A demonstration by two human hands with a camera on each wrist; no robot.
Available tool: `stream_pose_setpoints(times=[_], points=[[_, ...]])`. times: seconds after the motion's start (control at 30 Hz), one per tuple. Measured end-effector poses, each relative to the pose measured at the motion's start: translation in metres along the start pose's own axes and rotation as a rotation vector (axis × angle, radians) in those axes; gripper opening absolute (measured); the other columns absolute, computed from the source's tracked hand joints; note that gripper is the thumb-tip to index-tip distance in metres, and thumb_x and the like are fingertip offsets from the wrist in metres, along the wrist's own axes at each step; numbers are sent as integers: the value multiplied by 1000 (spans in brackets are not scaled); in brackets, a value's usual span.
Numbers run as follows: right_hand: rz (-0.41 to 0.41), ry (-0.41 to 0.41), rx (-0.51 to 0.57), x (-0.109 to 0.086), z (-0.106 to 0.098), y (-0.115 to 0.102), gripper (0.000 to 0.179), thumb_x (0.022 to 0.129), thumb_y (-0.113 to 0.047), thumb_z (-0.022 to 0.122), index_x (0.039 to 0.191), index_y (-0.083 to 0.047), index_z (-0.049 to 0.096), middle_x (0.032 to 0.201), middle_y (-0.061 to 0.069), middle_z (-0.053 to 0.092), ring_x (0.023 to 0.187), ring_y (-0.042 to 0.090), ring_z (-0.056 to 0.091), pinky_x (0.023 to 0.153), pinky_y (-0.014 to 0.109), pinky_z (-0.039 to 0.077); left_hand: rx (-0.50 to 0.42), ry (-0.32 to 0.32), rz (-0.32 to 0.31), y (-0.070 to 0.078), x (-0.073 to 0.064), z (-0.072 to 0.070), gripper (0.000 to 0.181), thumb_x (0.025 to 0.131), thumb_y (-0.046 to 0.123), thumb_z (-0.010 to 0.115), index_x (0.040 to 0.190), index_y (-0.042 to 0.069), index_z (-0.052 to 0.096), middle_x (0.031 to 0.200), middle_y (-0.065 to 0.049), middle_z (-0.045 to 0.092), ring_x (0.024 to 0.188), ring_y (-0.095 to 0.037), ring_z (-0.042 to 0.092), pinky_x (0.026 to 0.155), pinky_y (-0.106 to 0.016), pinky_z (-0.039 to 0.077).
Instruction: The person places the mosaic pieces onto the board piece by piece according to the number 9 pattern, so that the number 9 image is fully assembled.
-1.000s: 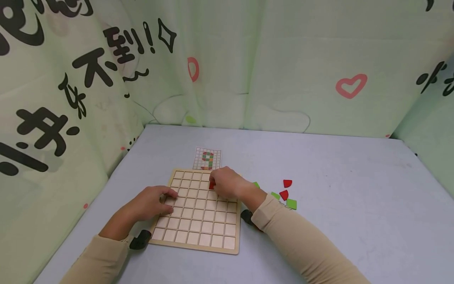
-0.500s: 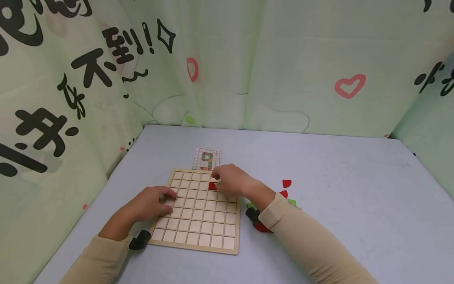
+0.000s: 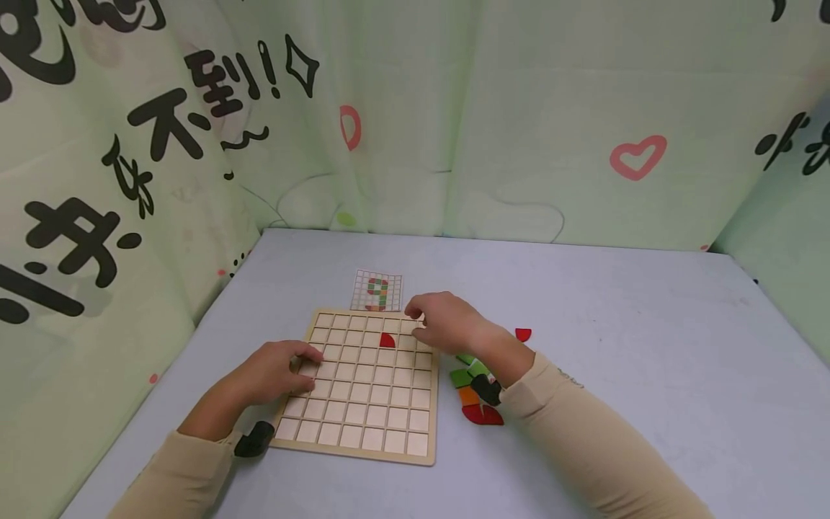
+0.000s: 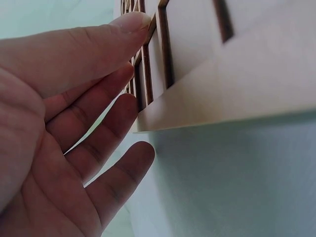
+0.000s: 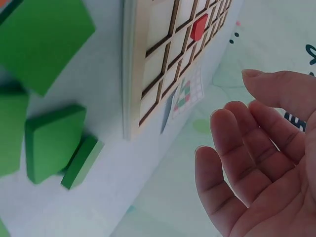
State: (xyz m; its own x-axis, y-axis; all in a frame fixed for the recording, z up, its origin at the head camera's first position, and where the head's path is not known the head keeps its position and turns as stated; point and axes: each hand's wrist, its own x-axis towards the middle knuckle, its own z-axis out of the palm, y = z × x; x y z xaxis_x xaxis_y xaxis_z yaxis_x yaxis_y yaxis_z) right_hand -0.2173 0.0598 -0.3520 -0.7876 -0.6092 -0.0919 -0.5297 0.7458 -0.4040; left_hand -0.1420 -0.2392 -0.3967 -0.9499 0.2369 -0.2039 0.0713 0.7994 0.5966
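A wooden grid board (image 3: 357, 425) lies flat on the table. One red quarter-round tile (image 3: 387, 340) sits in a cell near its far side; the right wrist view shows the same red tile (image 5: 199, 27). My left hand (image 3: 280, 371) rests at the board's left edge, thumb and fingers apart, and the left wrist view shows the hand (image 4: 74, 133) beside the frame with nothing in it. Over the far right corner of the board hovers my right hand (image 3: 450, 321), its fingers loosely bent and holding nothing.
A printed pattern card (image 3: 377, 291) lies behind the board. Right of the board are green tiles (image 3: 461, 378), an orange tile (image 3: 468, 396) and red tiles (image 3: 483, 415), partly hidden by the right wrist. Another red tile (image 3: 522, 334) lies farther off. A printed curtain (image 3: 519, 108) surrounds the table.
My right hand has let go of the red tile, which stays in its cell, and has moved right toward the board's corner. My left hand has stayed in place.
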Motion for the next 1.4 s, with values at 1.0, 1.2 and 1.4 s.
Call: stream_pose_setpoints(times=[1.0,1.2,1.4], points=[[88,7,30,-26,-3,49,29,93,-9,63,122,-1,65,116,11,67,102,27,61,89,41,53,-16,2,-4,0,-1,1,32,85,10,79,116,10,70,131,-12,61,128,-35,49,102,-53,42],[125,-9,25,-27,0,56,30,93,-9,64,123,-2,65,114,11,67,99,26,60,90,41,52,-12,6,-4,0,-1,1,33,84,10,80,116,10,70,130,-12,62,128,-35,50,103,-53,42],[155,-45,22,-27,1,62,32,93,-8,65,123,-1,64,117,11,66,96,24,58,91,41,51,-18,8,-1,-1,0,0,33,84,10,79,116,10,70,130,-12,62,129,-35,49,103,-53,41]])
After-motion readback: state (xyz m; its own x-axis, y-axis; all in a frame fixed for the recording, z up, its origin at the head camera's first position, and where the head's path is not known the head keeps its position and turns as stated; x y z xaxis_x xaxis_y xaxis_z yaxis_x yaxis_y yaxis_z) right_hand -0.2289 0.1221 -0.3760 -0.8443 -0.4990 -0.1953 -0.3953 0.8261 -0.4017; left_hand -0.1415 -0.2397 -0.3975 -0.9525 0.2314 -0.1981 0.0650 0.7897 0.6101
